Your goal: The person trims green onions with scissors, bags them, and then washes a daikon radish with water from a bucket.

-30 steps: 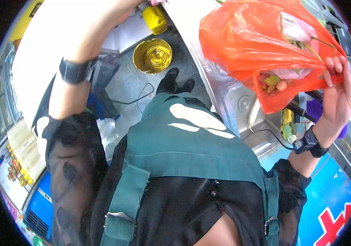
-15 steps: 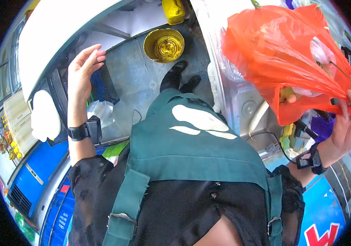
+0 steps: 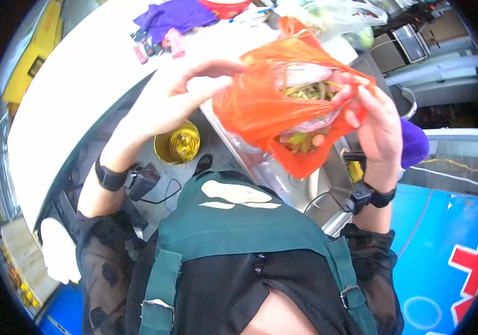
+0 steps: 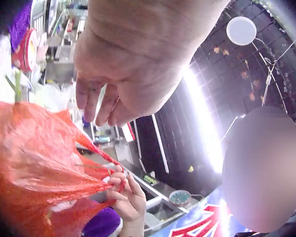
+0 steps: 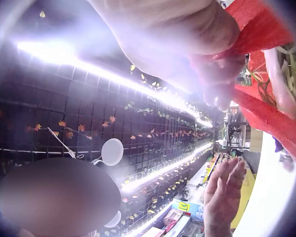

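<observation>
An orange-red plastic bag (image 3: 250,106) hangs in front of the body, above the sink's edge. Through its mouth show thin greenish stems (image 3: 311,92), crumpled whitish plastic and a small round pinkish piece (image 3: 317,139). My right hand (image 3: 381,120) pinches the gathered handles at the bag's right side. With fingers stretched out, my left hand (image 3: 174,97) is beside the bag's left side, its fingertips overlapping the bag in the head view. In the left wrist view the left hand (image 4: 133,64) is apart from the bag (image 4: 34,163).
Below, a yellow bucket (image 3: 186,145) stands on the floor. A metal sink (image 3: 334,178) lies under the bag. The white counter (image 3: 82,84) at the left carries a purple cloth (image 3: 174,19) and a red bowl (image 3: 225,8). A clear plastic bag (image 3: 345,14) lies at the back.
My left hand has come from low at the left over to the bag's side. The view has shifted, and the bag in my right hand now appears nearer the middle.
</observation>
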Demonstrator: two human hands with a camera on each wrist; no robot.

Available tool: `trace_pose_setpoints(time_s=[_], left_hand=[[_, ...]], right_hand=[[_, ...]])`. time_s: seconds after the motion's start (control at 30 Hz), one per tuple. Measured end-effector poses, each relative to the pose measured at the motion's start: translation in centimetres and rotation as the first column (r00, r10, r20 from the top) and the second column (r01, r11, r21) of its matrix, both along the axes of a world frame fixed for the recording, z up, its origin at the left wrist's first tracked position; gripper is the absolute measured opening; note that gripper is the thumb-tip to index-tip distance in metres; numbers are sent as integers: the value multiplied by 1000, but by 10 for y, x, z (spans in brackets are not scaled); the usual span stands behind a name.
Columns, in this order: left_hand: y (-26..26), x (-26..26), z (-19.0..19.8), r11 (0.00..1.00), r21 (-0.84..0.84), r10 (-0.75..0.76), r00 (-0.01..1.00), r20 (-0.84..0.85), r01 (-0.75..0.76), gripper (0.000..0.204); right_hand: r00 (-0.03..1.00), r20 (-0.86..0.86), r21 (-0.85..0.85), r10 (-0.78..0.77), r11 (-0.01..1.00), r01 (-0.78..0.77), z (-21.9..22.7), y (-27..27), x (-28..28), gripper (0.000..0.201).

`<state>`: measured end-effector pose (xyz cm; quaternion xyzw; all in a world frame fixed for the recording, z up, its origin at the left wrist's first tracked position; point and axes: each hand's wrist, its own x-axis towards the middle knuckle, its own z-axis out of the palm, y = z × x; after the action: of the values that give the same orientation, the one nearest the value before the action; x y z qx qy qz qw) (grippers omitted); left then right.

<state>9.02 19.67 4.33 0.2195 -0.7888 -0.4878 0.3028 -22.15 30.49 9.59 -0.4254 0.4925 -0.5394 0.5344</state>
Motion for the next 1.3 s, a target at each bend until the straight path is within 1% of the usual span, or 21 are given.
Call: trace_pose_setpoints(time_s=[0.1, 0.17, 0.3, 0.37, 0.4, 0.43, 0.5, 0.57, 0.63, 0.7, 0.73, 0.83, 0.87, 0.9, 0.97, 1.03, 1.1, 1.17, 1.23, 1.27, 1.3], left_hand=[[-7, -59, 15, 959, -180, -218, 976, 25, 219, 32], [-7, -100, 0, 916, -325, -293, 945, -146, 234, 37], [-24, -148, -11, 832, -504, -302, 951, -60, 233, 45], [-28, -152, 15, 913, 58, -405, 914, 19, 404, 51], [-31, -158, 16, 829, 297, -461, 880, -114, 473, 51], [-32, -157, 26, 782, 371, -508, 857, -88, 501, 51], [-33, -164, 30, 823, 227, -533, 846, -8, 521, 49], [-42, -182, 8, 794, 103, -573, 794, -203, 599, 39], [-54, -178, 4, 837, -91, -547, 821, -166, 539, 26], [-63, -165, 23, 742, 23, -668, 742, -57, 670, 29], [-66, -167, 11, 769, -63, -639, 769, -31, 636, 25], [-52, -136, 42, 887, 116, -461, 873, 162, 447, 25], [-53, -142, 25, 899, 89, -437, 892, 117, 428, 23], [-50, -147, 8, 909, 59, -415, 907, 72, 412, 23], [-46, -124, 4, 825, 27, -565, 824, 41, 564, 25], [-25, -101, 0, 834, -104, -499, 822, 274, 541, 32], [-22, -74, -8, 649, -495, -419, 814, 402, 578, 30], [-21, -79, -50, 736, -602, -422, 905, -52, 309, 26], [-19, -70, -74, 801, -541, -288, 957, 31, 258, 27], [-18, -69, -45, 895, -256, -281, 908, 312, 365, 31], [-17, -71, -47, 941, -189, -206, 921, 331, 279, 32]], right_hand=[[997, 71, -38, -2, 999, 4, -1, 2, 7, 38], [999, 52, -49, -1, 999, 3, 1, 4, 13, 41], [986, 154, -111, 63, 993, -46, 3, 14, 18, 52], [988, 107, -124, 113, 987, -99, 0, 16, 9, 43], [985, -4, -66, 172, 983, -172, 1, 14, 6, 37], [964, -104, 8, 243, 970, -244, 0, 13, 4, 32], [942, -236, 141, 237, 968, -208, 15, 7, 13, 27], [894, -357, 171, 270, 960, -222, 16, -1, 12, 27], [844, -379, 226, 380, 922, -314, 15, -4, 2, 24], [777, -526, 240, 346, 937, -255, 19, -4, 5, 30], [771, -556, 207, 310, 950, -233, 14, -7, -2, 30], [770, -600, 156, 217, 976, -154, 10, -20, -21, 34], [833, -540, 181, 120, 983, -25, 5, -29, -31, 38], [856, -500, 163, 133, 985, -59, 0, -40, -42, 36], [840, -543, 122, -4, 989, 83, -17, -63, -46, 33], [793, -606, 140, -57, 974, 177, -37, -80, -49, 28], [623, -777, 84, -91, 966, 246, -72, -89, -60, 31], [648, -759, 145, -66, 953, 266, -109, -78, -91, 36], [614, -784, 96, -93, 959, 268, -108, -72, -84, 40], [637, -768, 115, -62, 966, 233, -97, -69, -82, 36], [663, -748, 139, -29, 970, 198, -88, -66, -78, 32]])
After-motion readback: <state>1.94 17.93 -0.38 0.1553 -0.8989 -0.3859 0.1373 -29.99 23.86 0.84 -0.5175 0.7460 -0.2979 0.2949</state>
